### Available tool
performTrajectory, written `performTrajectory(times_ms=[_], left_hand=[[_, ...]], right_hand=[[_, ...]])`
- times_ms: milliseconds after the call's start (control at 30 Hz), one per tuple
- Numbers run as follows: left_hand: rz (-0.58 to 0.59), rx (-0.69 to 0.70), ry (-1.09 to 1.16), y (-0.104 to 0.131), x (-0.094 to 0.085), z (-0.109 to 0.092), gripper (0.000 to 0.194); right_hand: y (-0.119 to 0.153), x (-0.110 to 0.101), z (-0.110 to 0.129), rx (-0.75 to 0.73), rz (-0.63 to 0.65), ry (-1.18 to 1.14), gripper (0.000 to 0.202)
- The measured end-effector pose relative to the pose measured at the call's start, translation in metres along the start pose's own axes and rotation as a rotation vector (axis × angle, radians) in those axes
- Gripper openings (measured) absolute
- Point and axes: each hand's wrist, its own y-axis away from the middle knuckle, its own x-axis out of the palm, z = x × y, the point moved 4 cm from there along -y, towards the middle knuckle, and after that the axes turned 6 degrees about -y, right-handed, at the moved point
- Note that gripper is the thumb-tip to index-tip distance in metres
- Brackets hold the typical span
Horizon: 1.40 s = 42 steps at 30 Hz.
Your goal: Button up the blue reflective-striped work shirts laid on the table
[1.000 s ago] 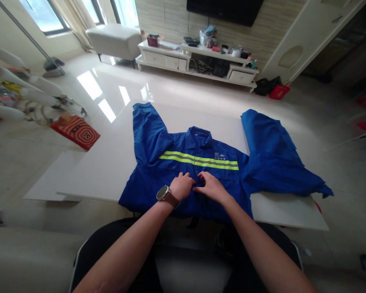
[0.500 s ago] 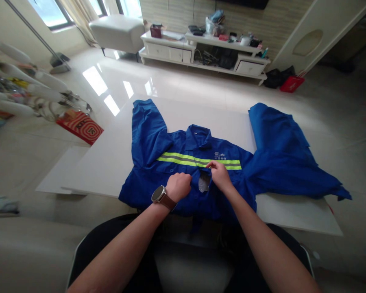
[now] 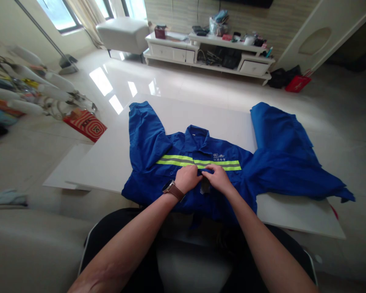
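Observation:
A blue jacket (image 3: 152,140) with a yellow-green reflective stripe lies front up on the white table (image 3: 94,171), its collar away from me. My left hand (image 3: 187,178), with a watch on the wrist, is closed on the front placket just below the stripe. Beside it my right hand (image 3: 217,177) pinches the placket's edge, fingertips almost touching those of the left. Under the hands a small grey patch (image 3: 205,187) shows through the gap in the jacket front. More blue cloth (image 3: 280,134) lies bunched at the table's right.
A red paper bag (image 3: 87,125) stands on the floor left of the table. Beyond are a white TV cabinet (image 3: 177,53) with items on it, a pale bench (image 3: 122,34) and a red bag (image 3: 298,83). At far left, a blurred rack.
My left hand has moved right and up to the placket, close to my right hand. My right hand has shifted slightly, covering more of the front gap. The view has shifted a little.

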Motion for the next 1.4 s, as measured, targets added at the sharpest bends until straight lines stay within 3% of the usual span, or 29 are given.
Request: performTrajectory(times_ms=[300, 800, 1400], left_hand=[[-0.21, -0.01, 0.142, -0.004, 0.003, 0.008, 0.009], [-0.264, 0.069, 0.246, 0.0, -0.004, 0.008, 0.013], [-0.331, 0.182, 0.281, -0.002, 0.005, 0.006, 0.013]], right_hand=[[-0.006, 0.003, -0.001, -0.03, -0.011, -0.071, 0.011], [-0.006, -0.003, 0.011, -0.037, 0.056, -0.119, 0.023], [-0.008, -0.002, 0.001, -0.013, -0.029, -0.148, 0.03]])
